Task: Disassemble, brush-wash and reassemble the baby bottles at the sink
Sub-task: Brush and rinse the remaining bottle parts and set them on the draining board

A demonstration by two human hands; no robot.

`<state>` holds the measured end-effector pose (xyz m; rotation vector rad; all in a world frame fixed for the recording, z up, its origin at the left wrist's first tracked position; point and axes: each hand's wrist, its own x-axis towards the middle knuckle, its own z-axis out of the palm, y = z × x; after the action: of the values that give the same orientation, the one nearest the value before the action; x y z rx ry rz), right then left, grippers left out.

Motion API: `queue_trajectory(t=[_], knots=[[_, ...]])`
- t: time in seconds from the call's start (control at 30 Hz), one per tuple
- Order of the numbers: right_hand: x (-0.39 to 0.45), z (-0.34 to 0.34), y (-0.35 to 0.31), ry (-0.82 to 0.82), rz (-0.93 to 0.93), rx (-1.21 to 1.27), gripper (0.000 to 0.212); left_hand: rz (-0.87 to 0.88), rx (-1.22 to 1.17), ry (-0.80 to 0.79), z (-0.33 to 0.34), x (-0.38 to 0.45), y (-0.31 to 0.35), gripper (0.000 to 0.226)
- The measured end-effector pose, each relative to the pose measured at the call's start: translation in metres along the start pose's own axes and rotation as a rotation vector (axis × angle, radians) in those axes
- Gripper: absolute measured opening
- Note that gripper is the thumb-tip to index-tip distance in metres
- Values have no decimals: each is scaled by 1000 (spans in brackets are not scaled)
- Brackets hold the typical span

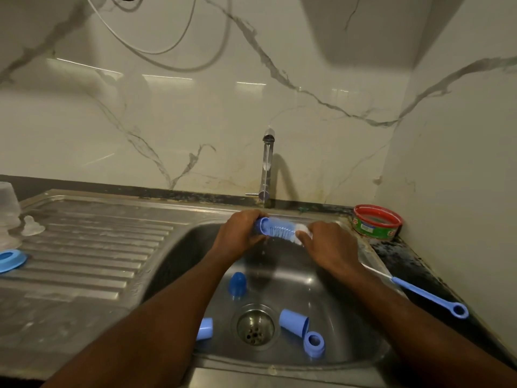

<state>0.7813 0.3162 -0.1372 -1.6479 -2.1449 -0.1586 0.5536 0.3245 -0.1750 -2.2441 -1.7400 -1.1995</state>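
Over the steel sink (349,343), my left hand (240,233) grips the blue end of a bottle brush (278,230). My right hand (328,247) pinches its white tip. The brush lies level under the tap (267,166), and a thin stream of water runs onto it. In the basin lie a blue domed cap (237,284), a blue cylinder (293,322), a blue collar (314,343) and another blue piece (204,328), half hidden by my left arm. A clear bottle (8,204), a clear teat (32,226) and a blue ring (11,260) stand on the drainboard (92,247).
A thin brush with a blue looped handle (428,296) lies on the dark counter right of the sink. A red and green tub (376,222) sits in the back right corner. The marble wall rises close behind the tap. The drain strainer (255,327) is in the basin's middle.
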Motion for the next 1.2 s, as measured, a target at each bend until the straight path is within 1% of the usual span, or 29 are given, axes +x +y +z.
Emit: queue_trajectory(t=[0.07,0.13,0.17,0.2,0.23,0.3,0.37,0.4,0.43,0.53,0.57,0.67,0.7,0.77,0.87,1.0,1.1,1.2], knots=[[3,0,-2,-134,-48,-30,39,-22,37,-5,4,-1,-2,43],[7,-5,-8,-188,-141,-10,38,-32,66,-7,6,-2,-6,41],[7,-6,-10,-172,-177,22,38,-35,57,-15,6,-3,-9,41],[6,-7,-11,-121,-187,49,38,-35,32,-19,5,-2,-12,41],[4,-8,-12,-45,-169,62,39,-28,3,-6,3,-2,-15,43],[3,-6,-4,57,-55,65,41,-5,-33,7,-2,-1,-16,46],[5,-7,5,34,38,60,41,52,-5,-28,-2,1,-10,46],[6,-8,9,-2,39,25,40,61,8,-36,-2,2,-3,45],[5,-9,11,-26,19,-25,38,41,-2,-11,-2,4,2,44],[-2,-7,9,-16,-12,-79,38,-57,-162,185,-4,10,2,39],[-4,-6,7,-2,-11,-72,38,-52,-196,197,-6,9,-1,39],[-4,-5,5,18,-13,-71,39,-31,-199,52,-6,0,-8,54],[-4,-4,5,8,-22,-76,40,-39,-211,32,-5,-2,-7,57],[-6,-3,4,-17,-40,-97,40,-54,-271,68,-2,1,-2,56],[-7,-3,3,-35,-35,-77,40,-44,-331,141,5,9,5,45],[-7,-1,4,-39,-24,-83,41,39,-188,150,11,14,1,41],[-8,-3,7,-53,-28,-76,40,-66,-91,147,13,16,-8,44],[-9,-10,5,-30,-39,-72,39,-127,54,35,10,11,-9,42]])
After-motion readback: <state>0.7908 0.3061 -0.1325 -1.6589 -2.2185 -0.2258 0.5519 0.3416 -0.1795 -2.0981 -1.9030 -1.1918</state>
